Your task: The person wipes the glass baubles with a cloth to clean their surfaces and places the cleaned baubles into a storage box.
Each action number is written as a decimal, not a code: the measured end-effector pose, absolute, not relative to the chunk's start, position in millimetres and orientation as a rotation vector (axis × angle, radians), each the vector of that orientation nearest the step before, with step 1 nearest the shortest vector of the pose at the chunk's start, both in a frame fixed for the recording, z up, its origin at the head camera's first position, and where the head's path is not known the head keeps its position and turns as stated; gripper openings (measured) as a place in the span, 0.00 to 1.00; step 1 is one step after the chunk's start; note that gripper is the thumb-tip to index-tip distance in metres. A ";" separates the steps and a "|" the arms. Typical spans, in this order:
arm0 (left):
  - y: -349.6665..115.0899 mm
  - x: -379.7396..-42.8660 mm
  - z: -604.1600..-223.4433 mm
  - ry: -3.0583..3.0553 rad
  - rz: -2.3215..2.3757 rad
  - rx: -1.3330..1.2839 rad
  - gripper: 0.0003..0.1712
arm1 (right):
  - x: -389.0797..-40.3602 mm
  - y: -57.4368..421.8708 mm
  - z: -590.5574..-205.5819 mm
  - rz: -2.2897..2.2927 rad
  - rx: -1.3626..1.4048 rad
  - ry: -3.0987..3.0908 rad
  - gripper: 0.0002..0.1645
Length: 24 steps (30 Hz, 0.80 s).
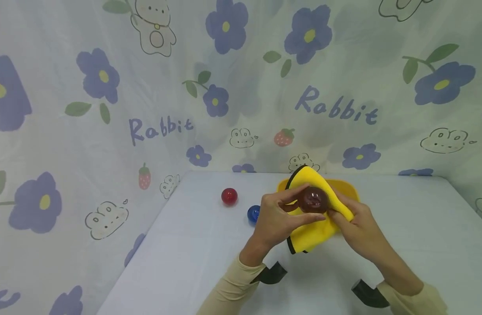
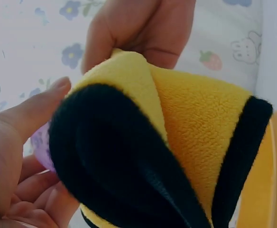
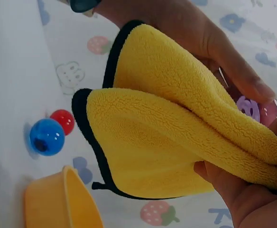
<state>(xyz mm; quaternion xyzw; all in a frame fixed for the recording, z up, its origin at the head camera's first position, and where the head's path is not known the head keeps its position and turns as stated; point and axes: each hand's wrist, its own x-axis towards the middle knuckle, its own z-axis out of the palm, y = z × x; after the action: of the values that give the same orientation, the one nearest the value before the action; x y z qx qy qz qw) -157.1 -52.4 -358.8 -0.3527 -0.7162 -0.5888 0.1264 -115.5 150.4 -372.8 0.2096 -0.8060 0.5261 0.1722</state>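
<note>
Pale fabric backdrop [image 1: 256, 105] with purple flowers [image 1: 309, 35], strawberries [image 1: 284, 138] and "Rabbit" lettering [image 1: 335, 109] behind a white table [image 1: 166, 271].

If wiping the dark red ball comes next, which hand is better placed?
Probably the right hand: it grips the black-edged yellow cloth right by the dark red ball. The left hand holds that ball between thumb and fingers, so it seems better suited to steadying.

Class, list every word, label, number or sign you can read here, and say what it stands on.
"Rabbit": on the patterned backdrop, left in the head view.
"Rabbit": on the backdrop, farther right and higher.
Purple marks cut off at right wrist view's edge: unreadable.
Yellow cloth: none visible.
</note>
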 end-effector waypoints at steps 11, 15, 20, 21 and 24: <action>-52.7 -163.0 -360.0 -2.133 -1.716 -0.946 0.35 | -109.9 147.1 -365.8 1.503 0.520 -2.356 0.33; -54.6 -165.7 -359.3 -2.170 -1.758 -0.943 0.35 | -107.0 146.4 -362.2 1.438 0.510 -2.383 0.33; -56.1 -166.3 -358.3 -2.205 -1.804 -0.932 0.34 | -100.2 147.0 -357.6 1.362 0.489 -2.405 0.33; -56.4 -166.3 -358.2 -2.209 -1.808 -0.928 0.33 | -98.9 147.2 -357.0 1.351 0.493 -2.402 0.34; -56.8 -165.9 -357.6 -2.226 -1.819 -0.920 0.32 | -95.4 147.1 -356.3 1.294 0.504 -2.392 0.36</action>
<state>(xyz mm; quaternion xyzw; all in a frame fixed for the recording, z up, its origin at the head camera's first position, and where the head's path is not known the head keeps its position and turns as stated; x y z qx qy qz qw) -165.9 -56.8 -357.6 -0.3042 -0.7361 -0.6016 0.0618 -95.4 147.1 -356.3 0.1790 -0.8496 0.4595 0.1870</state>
